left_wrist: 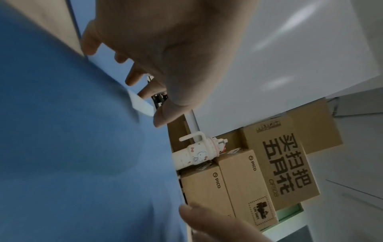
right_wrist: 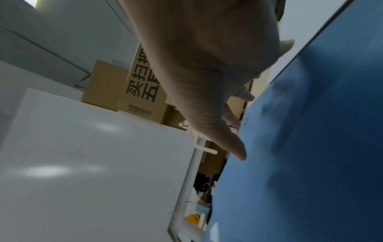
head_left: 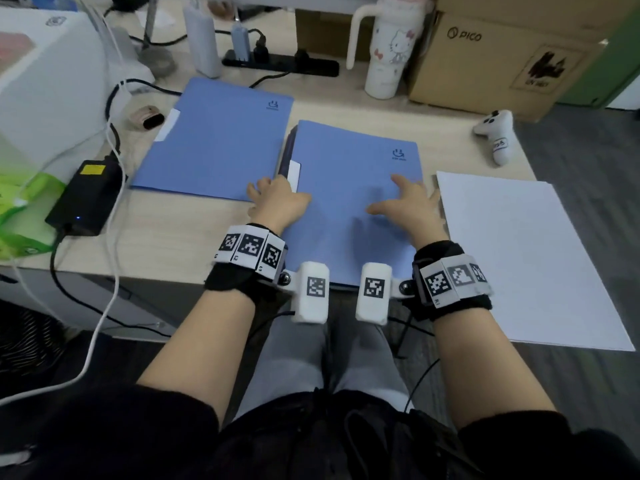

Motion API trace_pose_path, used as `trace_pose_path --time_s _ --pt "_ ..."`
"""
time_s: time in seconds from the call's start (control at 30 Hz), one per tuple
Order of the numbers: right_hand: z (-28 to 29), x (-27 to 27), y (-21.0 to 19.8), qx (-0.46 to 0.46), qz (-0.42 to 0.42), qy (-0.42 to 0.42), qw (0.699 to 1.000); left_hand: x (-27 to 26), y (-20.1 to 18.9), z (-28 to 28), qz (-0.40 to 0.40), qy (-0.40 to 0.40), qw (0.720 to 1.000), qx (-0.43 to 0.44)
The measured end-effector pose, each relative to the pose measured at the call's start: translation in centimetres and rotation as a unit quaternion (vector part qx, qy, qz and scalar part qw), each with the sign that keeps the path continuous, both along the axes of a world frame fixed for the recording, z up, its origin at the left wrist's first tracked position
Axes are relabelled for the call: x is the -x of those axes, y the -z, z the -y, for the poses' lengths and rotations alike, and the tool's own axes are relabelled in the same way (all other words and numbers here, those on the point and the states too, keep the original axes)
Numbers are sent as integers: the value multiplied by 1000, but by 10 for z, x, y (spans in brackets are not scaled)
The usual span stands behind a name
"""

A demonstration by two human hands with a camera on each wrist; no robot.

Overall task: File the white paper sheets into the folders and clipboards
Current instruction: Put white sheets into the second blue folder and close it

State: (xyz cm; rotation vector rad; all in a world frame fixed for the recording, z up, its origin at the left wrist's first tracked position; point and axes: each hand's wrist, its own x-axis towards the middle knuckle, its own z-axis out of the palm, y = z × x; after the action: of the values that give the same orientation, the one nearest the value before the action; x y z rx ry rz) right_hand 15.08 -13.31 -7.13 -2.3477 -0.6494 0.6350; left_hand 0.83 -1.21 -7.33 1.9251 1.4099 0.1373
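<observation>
A blue folder [head_left: 349,157] lies shut on the desk in front of me, with a white label [head_left: 294,174] on its left edge. My left hand [head_left: 277,199] rests on that left edge beside the label; its fingertips [left_wrist: 147,93] touch the blue folder [left_wrist: 72,147] there. My right hand [head_left: 405,202] lies spread on the cover's right side, and its fingers [right_wrist: 238,147] press the blue cover [right_wrist: 311,147]. A second shut blue folder [head_left: 214,140] lies farther left. A stack of white paper sheets [head_left: 519,258] sits to the right, overhanging the desk edge.
A black power adapter [head_left: 86,199] and cables lie at the left, near a green tissue pack [head_left: 20,216] and a white box [head_left: 45,81]. At the back stand a power strip [head_left: 280,64], a white tumbler [head_left: 391,46] and cardboard boxes [head_left: 502,57]. A white controller [head_left: 498,136] lies at the right.
</observation>
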Motion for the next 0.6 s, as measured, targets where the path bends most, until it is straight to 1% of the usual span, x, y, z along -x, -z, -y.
trace_pose_path --time_s 0.07,0.2,0.33,0.47,0.6 --pt "7 -3 6 21 -5 0 1000 -4 3 3 13 -19 1000 -1" --pt "19 -3 13 10 0 -13 1000 -10 2 9 61 -46 997 1" --pt "25 -7 13 -56 -40 8 998 -7 4 4 138 -81 987 -12" --pt "35 -16 5 -93 -46 46 994 -8 0 9 269 -92 959 -3" --pt "45 -27 -9 -161 -41 88 982 -8 -8 21 355 -104 929 -24"
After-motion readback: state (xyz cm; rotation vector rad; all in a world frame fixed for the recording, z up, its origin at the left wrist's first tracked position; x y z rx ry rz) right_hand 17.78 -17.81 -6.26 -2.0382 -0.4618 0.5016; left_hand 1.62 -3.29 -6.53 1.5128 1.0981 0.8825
